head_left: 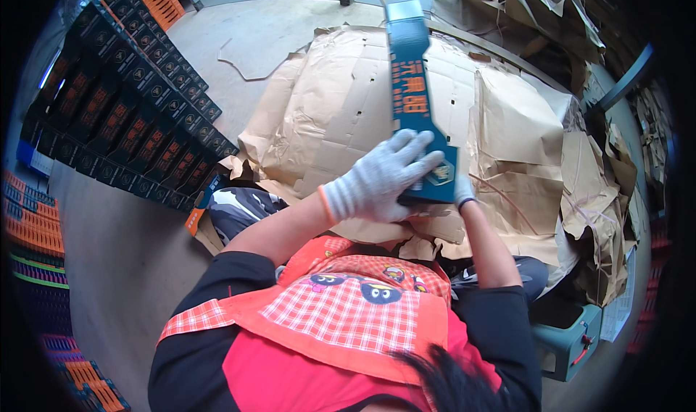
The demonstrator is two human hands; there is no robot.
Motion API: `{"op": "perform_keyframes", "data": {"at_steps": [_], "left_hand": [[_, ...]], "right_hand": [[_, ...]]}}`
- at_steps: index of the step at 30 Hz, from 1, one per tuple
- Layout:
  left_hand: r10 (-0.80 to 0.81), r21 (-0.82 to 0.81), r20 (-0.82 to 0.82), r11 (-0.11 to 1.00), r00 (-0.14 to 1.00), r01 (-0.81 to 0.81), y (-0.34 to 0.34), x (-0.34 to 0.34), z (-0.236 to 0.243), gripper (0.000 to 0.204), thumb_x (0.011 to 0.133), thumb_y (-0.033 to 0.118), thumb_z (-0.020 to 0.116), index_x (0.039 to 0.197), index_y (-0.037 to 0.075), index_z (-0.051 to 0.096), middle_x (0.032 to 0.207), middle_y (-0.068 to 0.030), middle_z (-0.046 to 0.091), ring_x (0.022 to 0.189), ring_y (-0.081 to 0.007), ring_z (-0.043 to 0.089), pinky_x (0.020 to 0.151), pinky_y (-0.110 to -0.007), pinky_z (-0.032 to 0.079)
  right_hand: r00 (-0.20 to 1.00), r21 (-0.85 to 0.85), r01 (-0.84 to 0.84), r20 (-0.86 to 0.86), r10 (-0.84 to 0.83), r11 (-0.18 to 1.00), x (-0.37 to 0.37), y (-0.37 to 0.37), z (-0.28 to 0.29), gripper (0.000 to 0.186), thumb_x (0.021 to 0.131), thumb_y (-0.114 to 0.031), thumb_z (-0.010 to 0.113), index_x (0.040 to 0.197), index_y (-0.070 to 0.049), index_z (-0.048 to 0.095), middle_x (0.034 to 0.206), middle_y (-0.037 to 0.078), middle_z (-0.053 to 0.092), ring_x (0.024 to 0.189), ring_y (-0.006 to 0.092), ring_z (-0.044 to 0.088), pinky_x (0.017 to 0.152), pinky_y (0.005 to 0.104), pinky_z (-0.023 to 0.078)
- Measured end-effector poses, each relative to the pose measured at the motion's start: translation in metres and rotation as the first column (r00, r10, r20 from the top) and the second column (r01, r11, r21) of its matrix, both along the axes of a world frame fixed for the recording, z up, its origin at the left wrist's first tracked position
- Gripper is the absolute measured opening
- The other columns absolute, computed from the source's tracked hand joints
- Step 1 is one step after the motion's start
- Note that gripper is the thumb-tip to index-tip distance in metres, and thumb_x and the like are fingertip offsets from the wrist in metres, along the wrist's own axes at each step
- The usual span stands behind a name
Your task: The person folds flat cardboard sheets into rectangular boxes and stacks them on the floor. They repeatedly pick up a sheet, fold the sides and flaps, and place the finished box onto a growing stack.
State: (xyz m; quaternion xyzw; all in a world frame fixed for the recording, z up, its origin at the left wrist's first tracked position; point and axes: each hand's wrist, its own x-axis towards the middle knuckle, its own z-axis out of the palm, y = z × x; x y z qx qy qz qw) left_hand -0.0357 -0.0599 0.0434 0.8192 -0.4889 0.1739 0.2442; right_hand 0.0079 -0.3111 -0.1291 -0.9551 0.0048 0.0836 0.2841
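A long teal cardboard box (410,86) with orange lettering is held upright before me, narrow in the middle and wider at its lower end. My left hand (384,176), in a light grey knit glove with an orange cuff, is closed round the box's lower left side, fingers across its front. At the lower right edge my right hand (465,189), also gloved, grips the box from the side and is mostly hidden behind it. Beneath both hands lies a large pile covered with brown cardboard sheets (337,97).
Many dark boxes (138,115) with orange print stand stacked at the left. Orange and coloured stacks (35,216) line the far left. Crumpled brown paper (591,194) heaps up on the right. A grey-green case (569,343) sits at the lower right, on the concrete floor (109,267).
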Motion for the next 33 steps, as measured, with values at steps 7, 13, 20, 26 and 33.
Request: {"op": "perform_keyframes", "data": {"at_steps": [7,13,20,26,33], "left_hand": [[-0.111,-0.357,0.005,0.928,0.994,0.105,-0.052,0.016,-0.030,0.106,0.056,0.031,0.084,0.144,0.007,0.031,0.145,-0.0278,0.031,0.123,-0.0450,0.045,0.101,-0.043,0.041],[0.059,-0.613,-0.228,0.767,0.972,-0.190,-0.073,0.007,-0.066,0.147,0.046,0.047,0.088,0.150,0.014,-0.010,0.149,-0.0366,-0.003,0.136,-0.0556,0.011,0.110,-0.054,0.022],[-0.107,-0.496,-0.548,0.841,0.829,-0.219,-0.077,-0.002,-0.081,0.134,0.051,0.052,0.083,0.146,-0.003,0.007,0.148,-0.0285,0.014,0.141,-0.0428,0.009,0.116,-0.045,0.009],[-0.224,-0.435,-0.728,0.881,0.648,-0.184,-0.060,-0.006,-0.059,0.098,0.064,0.048,0.075,0.142,0.008,0.029,0.143,-0.0184,0.034,0.133,-0.0332,0.033,0.111,-0.045,0.024],[-0.743,-0.847,-0.530,0.439,0.408,-0.301,-0.027,-0.013,-0.031,0.068,0.093,0.054,0.045,0.145,0.015,0.025,0.142,-0.0055,0.039,0.126,-0.0261,0.043,0.108,-0.038,0.034]], "right_hand": [[0.578,0.368,-0.382,0.811,-0.092,0.848,-0.031,0.004,0.161,0.026,0.097,-0.004,0.048,0.122,-0.003,0.055,0.113,0.011,0.064,0.105,0.0180,0.060,0.086,0.0309,0.050],[0.875,0.109,-0.356,0.387,0.291,0.928,-0.034,0.038,0.216,0.020,0.072,-0.014,0.068,0.084,-0.003,0.057,0.074,0.012,0.055,0.068,0.0276,0.057,0.065,0.0353,0.047],[0.706,-0.262,-0.513,0.414,0.575,0.817,0.005,0.074,0.208,0.013,0.066,-0.004,0.059,0.076,-0.008,0.052,0.076,0.010,0.055,0.075,0.0294,0.056,0.069,0.0397,0.042],[0.707,0.040,-0.625,0.454,0.543,0.780,0.023,0.114,0.203,0.029,0.074,-0.005,0.062,0.103,-0.008,0.060,0.088,0.007,0.060,0.085,0.0204,0.058,0.076,0.0323,0.046],[0.980,0.679,0.198,-0.122,-0.157,0.707,0.105,0.118,0.233,0.022,0.085,-0.016,0.064,0.103,-0.003,0.062,0.090,0.009,0.067,0.080,0.0156,0.064,0.074,0.0315,0.053]]}}
